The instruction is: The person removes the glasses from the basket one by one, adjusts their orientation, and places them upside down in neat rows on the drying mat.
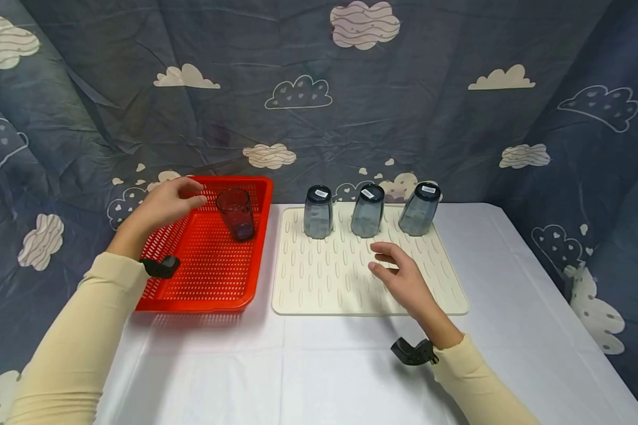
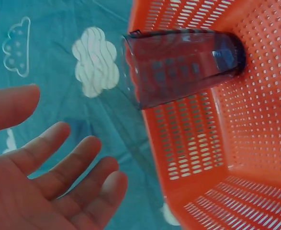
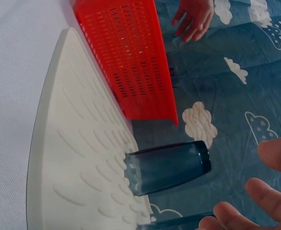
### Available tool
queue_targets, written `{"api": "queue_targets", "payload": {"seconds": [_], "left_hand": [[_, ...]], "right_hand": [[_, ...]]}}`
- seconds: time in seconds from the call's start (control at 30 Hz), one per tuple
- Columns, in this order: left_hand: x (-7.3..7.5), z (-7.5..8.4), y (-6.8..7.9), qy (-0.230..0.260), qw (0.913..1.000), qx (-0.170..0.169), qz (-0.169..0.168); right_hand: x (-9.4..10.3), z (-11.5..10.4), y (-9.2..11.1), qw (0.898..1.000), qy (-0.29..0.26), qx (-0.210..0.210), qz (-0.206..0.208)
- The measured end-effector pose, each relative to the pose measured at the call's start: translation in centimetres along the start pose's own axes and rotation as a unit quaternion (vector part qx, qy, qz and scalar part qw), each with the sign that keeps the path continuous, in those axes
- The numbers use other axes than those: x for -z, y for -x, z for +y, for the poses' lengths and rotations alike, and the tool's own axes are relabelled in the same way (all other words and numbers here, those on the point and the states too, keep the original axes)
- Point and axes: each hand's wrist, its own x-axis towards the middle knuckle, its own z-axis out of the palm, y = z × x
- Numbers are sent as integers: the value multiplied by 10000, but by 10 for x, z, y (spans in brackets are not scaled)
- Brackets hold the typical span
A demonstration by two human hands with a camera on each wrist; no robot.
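Over the left part of the red basket [image 1: 207,304] is my left hand [image 1: 166,203], its fingers relaxed and apart from the glass. A dark tinted glass [image 1: 236,215] stands mouth up in that basket; the left wrist view shows the same glass [image 2: 183,67] beyond my fingertips. My right hand [image 1: 401,277] hovers above the cream drying mat [image 1: 319,289], fingers loosely bent with nothing between them. Upside down along the mat's back edge stand three glasses: a left one [image 1: 318,212], a middle one [image 1: 368,211] and a right one [image 1: 420,209].
A white cloth [image 1: 234,372] covers the table under basket and mat. Behind it hangs a dark blue curtain [image 1: 298,53] with cloud prints, which also closes in both sides. The basket stands left of the mat, with a narrow strip of cloth between them.
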Motion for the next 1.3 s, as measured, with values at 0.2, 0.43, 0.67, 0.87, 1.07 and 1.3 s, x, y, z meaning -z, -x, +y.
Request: {"api": "queue_targets", "payload": {"seconds": [0.2, 0.43, 0.67, 0.87, 1.07, 1.3], "left_hand": [[-10, -13, -16, 369, 9990, 193, -157], [-22, -23, -29, 669, 9948, 531, -558], [-38, -24, -42, 749, 9908, 731, -861], [-53, -24, -50, 1078, 9898, 617, -693], [-64, -23, -54, 1662, 9840, 270, -591], [-68, -12, -59, 1423, 9886, 38, -495]], "right_hand": [[-1, 1, 0, 10000, -45, 21, -26], [-4, 3, -1, 9998, -105, 77, -128], [-2, 3, -2, 9999, -37, 70, -117], [1, 3, -1, 9999, -7, 21, -143], [3, 5, 1, 9999, -93, 51, -132], [6, 6, 2, 9998, -136, 135, -36]]}}
